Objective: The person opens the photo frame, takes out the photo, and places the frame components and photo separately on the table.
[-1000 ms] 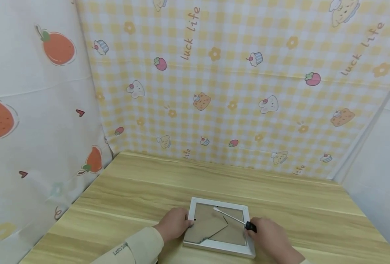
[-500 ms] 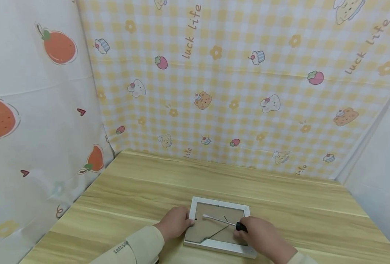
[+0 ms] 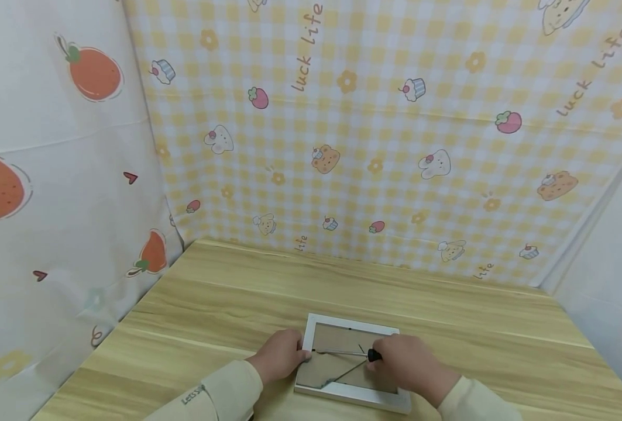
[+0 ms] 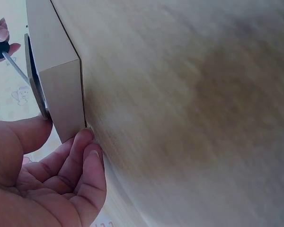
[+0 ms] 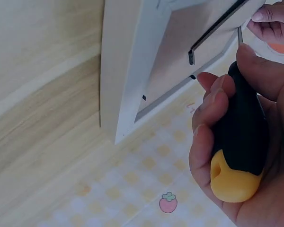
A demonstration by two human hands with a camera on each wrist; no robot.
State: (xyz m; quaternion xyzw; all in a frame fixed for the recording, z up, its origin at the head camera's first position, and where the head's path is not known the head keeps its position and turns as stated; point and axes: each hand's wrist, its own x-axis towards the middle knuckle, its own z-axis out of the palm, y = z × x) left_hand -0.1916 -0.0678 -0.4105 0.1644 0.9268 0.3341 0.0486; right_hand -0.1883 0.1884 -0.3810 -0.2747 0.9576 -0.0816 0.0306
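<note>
A white cloth printed with orange fruit [image 3: 74,193] hangs at the left. Next to it, a yellow-and-white checked cloth [image 3: 289,128] spans the far side, behind a table with a light wood-grain surface [image 3: 210,280].

The left hand [image 3: 280,355], in a cream sleeve with dark lettering [image 3: 223,394], grips the left edge of a white rectangular picture frame [image 3: 353,398]. Its thumb lies against the brown stand flap [image 4: 35,78] on the back; its curled fingers bear on the frame's side.

The frame lies back upward on the near part of the table, right of centre. Its brown backing board [image 3: 339,335] faces up. A screwdriver with a black-and-yellow handle [image 5: 239,127] extends its metal shaft leftward across the back, tip end near the left hand. Tip contact cannot be determined.

The right hand [image 3: 413,365] is wrapped around the handle, fingers curled and thumb forward, above the frame's right part. A plain white cloth [image 3: 611,245] hangs at the far right.
</note>
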